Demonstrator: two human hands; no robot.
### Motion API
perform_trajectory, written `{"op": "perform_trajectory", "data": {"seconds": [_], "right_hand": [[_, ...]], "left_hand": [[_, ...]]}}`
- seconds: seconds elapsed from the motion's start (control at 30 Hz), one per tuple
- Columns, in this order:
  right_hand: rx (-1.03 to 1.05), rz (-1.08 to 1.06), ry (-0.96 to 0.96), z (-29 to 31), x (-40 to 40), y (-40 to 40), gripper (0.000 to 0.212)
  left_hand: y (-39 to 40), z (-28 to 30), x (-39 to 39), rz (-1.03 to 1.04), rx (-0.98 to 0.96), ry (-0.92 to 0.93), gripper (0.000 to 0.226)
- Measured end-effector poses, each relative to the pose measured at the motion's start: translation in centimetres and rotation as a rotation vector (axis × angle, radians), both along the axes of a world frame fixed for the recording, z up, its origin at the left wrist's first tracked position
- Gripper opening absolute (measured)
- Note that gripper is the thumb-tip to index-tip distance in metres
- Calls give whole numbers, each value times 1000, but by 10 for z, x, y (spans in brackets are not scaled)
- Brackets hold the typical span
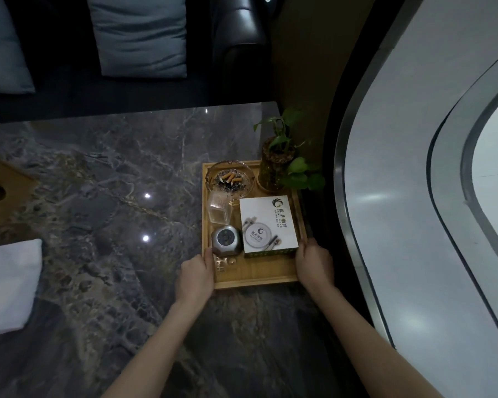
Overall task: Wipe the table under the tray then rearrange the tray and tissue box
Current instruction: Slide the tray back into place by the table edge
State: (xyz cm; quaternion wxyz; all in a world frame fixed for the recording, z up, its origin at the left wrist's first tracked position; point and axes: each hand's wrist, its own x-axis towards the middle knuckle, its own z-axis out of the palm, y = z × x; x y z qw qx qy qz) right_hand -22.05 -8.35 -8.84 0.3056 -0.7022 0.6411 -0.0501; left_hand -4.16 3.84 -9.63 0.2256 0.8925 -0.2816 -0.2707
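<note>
Tray gripped by two hands: left hand, right hand.

Dim, wide-angle-warped view; ceiling-light glints dot the glossy table.

A dark marble bench carries a wooden tray at 3 o'clock near its edge, a folded white cloth at 9, and a wooden box beyond the cloth at 10.
</note>
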Motion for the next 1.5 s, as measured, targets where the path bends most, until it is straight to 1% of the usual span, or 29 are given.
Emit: {"op": "perform_trajectory", "data": {"seconds": [0.07,0.17,0.27,0.5,0.6,0.7,0.8,0.87,0.93,0.97,1.0,1.07,1.13,1.17,1.23,1.33,1.43,1.5], "right_hand": [[-61,84,87,2,-1,3,33],[-143,148,189,1,-1,3,29],[-150,177,295,-3,-2,0,27],[-207,197,314,-4,-5,3,24],[-227,188,286,-6,-6,4,22],[-216,163,238,-6,-7,6,23],[-132,75,105,-1,-11,9,29],[-109,34,10,2,-15,16,27],[-171,34,-62,2,-20,33,28],[-205,43,-85,0,-22,44,31],[-221,56,-92,-3,-22,56,37],[-206,112,-27,-8,-22,80,52],[-187,189,62,-15,-22,98,67],[-184,210,85,-20,-23,104,71],[-185,225,108,-27,-25,108,74],[-192,232,101,-34,-28,108,81],[-192,223,118,-35,-25,108,79],[-193,212,125,-34,-23,109,77]], "left_hand": [[0,6,4,-93,73,-93,58],[-3,12,6,-199,189,-201,58],[-2,11,3,-296,253,-255,56],[0,9,-1,-336,280,-319,54],[0,7,-2,-323,278,-319,54],[0,8,-3,-333,302,-367,54],[4,12,-6,-319,290,-389,49],[10,12,-11,-266,208,-365,38],[21,11,-21,-199,96,-351,30],[28,10,-27,-184,40,-350,28],[36,6,-34,-193,3,-359,31],[50,-4,-47,-234,-19,-398,50],[59,-9,-57,-277,8,-370,69],[61,-11,-60,-302,26,-350,76],[63,-17,-62,-332,38,-318,81],[61,-19,-61,-326,45,-260,84],[57,-21,-55,-279,57,-235,92],[54,-23,-50,-268,62,-219,92]]}}
